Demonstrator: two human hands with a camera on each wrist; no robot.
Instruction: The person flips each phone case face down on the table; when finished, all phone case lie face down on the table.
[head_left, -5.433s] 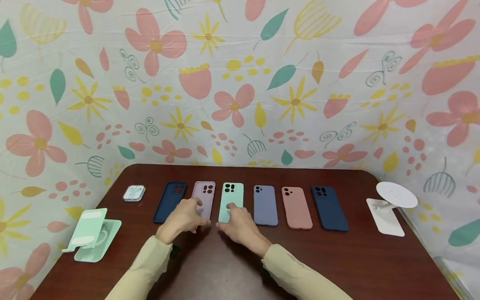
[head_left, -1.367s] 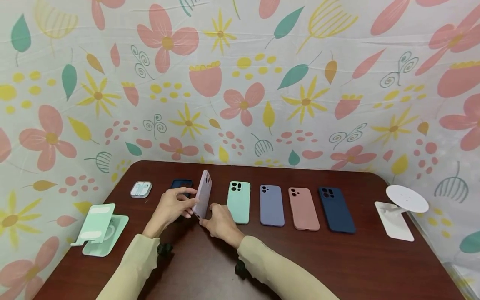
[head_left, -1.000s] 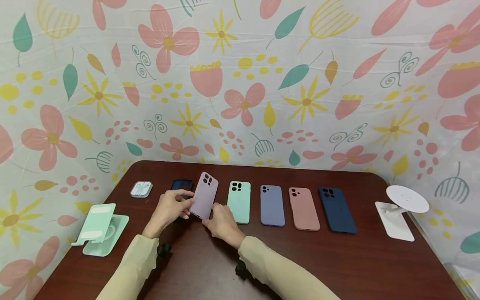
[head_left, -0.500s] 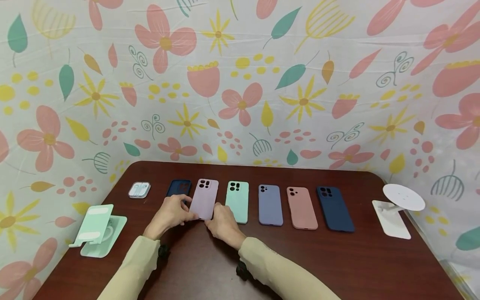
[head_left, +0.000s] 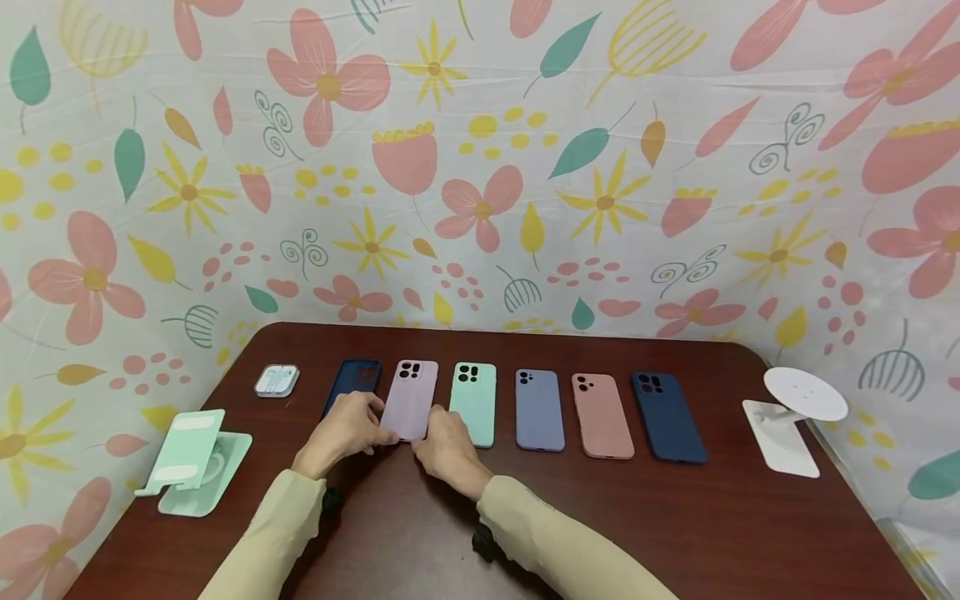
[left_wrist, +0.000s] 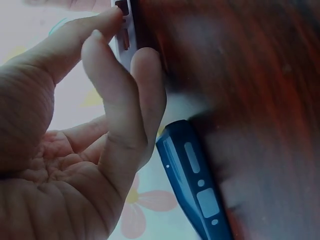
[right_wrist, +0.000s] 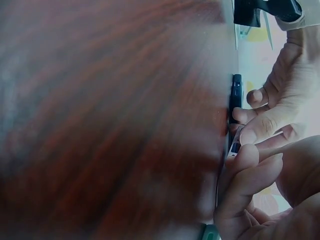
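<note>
A lilac phone case lies on the table, its back and camera cutouts facing up. My left hand grips its lower left corner; in the left wrist view the thumb tip is on the end with the port openings. At the lower right corner, my right hand holds the case between curled fingers and thumb. Left of it lies a navy phone case, open side up, partly covered by my left hand. A mint phone case sits just right of the lilac one, its lower left part behind my right hand.
Rightward in the row lie a periwinkle case, a pink case and a second navy case. A mint folding stand and boxed earphones are at left. A white stand is at right.
The lilac case, held tilted up on its edge 1.4 s ago, has turned and come down flat, back up. The hands have stayed at its lower corners; the camera view shifts slightly.
</note>
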